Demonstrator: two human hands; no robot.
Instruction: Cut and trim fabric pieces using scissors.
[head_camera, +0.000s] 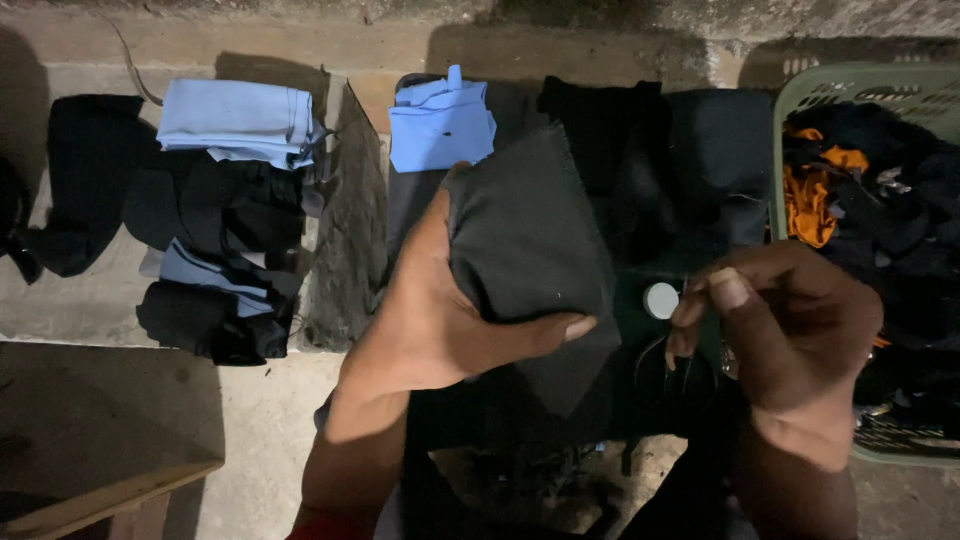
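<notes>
A piece of black cloth (530, 250) is being held up in the middle of the view, above the dark fabric spread on the bench (250, 420). The left hand (440, 310) is gripping it, thumb pressing across the lower front and fingers behind, so the cloth is hanging flat and facing the person, one corner pointing down. The right hand (780, 320) is hovering just beside it with fingertips pinched together; whether anything thin is lying between them is too small to tell. Beneath that hand, scissors (672, 375) and a small white round object (661, 300) are resting close by, seemingly within easy reach. Farther left, folded blue and black pieces (235, 200) are sitting in a stack, another light blue piece (440, 125) lying behind the cloth. A green basket (790, 110) of dark and orange scraps is standing at the right.
</notes>
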